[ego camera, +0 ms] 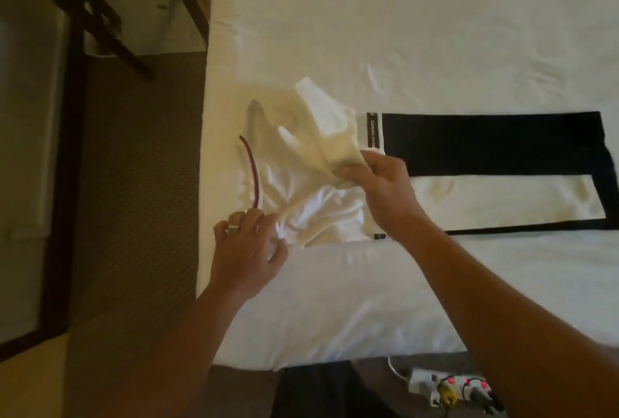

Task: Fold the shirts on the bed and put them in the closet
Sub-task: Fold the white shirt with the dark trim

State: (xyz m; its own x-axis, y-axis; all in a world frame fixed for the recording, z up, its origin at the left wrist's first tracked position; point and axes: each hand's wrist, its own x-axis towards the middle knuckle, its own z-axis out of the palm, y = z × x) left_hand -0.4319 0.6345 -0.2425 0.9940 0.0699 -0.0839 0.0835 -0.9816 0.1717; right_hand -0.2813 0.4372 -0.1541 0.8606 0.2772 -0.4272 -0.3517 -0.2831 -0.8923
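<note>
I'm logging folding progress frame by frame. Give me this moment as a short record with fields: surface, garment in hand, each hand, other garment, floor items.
surface: white bed
garment in hand: crumpled white shirt with red-and-dark striped trim, not yet folded
left hand: pinches the shirt's near edge
right hand: grips a bunched, raised part of the shirt
other garment: black-and-cream cloth lying flat to the right
floor items: white power strip with red lights

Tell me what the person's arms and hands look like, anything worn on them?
Both forearms are bare, with no sleeves in view. The left hand wears a pale ring on one finger. The right hand shows no ring, watch or glove. Neither wrist carries a band or any marking.
</note>
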